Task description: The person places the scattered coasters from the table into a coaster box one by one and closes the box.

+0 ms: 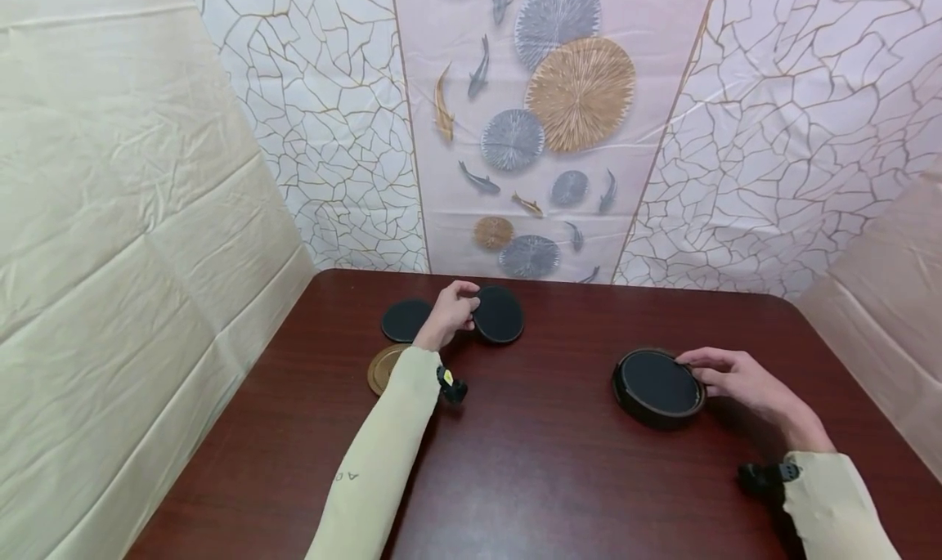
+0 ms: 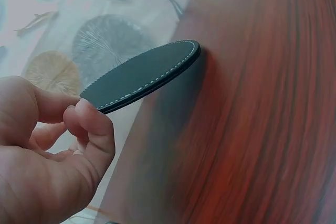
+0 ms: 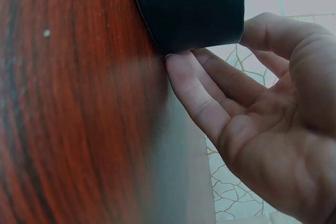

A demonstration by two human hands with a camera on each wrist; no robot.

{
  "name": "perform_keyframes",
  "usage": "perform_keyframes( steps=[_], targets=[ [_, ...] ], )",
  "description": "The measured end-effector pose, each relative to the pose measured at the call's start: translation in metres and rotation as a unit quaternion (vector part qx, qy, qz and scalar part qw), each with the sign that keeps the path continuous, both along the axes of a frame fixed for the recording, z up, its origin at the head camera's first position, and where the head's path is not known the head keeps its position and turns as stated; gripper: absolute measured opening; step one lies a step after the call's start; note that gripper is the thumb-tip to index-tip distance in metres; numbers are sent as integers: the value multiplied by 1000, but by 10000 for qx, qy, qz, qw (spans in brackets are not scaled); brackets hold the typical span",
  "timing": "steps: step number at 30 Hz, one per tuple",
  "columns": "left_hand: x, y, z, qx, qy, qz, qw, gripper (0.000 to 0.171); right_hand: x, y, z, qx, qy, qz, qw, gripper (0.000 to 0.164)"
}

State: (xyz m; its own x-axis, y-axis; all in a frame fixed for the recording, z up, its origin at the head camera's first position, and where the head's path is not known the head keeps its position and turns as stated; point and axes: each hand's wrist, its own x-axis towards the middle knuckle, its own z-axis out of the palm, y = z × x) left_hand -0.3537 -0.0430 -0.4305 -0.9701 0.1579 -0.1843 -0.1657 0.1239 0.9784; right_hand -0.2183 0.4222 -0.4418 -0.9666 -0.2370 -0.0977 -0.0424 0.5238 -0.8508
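Note:
Between thumb and fingers, my left hand pinches a round black coaster by its edge. The coaster is tilted above the table in the left wrist view, with pale stitching round its rim. At the right, my right hand holds the side of a round black coaster holder standing on the table. A dark disc fills the holder's top. In the right wrist view, fingertips meet the holder's lower edge, while the thumb is at its upper edge.
Another black coaster lies flat on the dark red wooden table, left of my left hand. A golden-brown round disc lies nearer, partly hidden by the left sleeve. Patterned cloth hangs behind the table, with pale cloth at both sides.

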Motion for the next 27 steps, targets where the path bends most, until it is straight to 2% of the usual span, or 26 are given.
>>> perform_keyframes(
  steps=[6, 14, 22, 27],
  targets=[
    [6, 5, -4, 556, -89, 165, 9983, 27, -1, 0, 0, -32, -5, 0, 10000, 39],
    [14, 9, -10, 888, -143, 220, 9957, 28, 0, 1, 0, -249, 18, 136, 9996, 39],
    [23, 18, -14, 1280, -155, 342, 9911, 29, -2, 0, 1, -113, 3, 34, 9999, 39],
    [27, 29, -13, 1453, -114, 307, 9888, 29, -1, 0, -2, -48, -66, 12, 10000, 41]
  ],
)
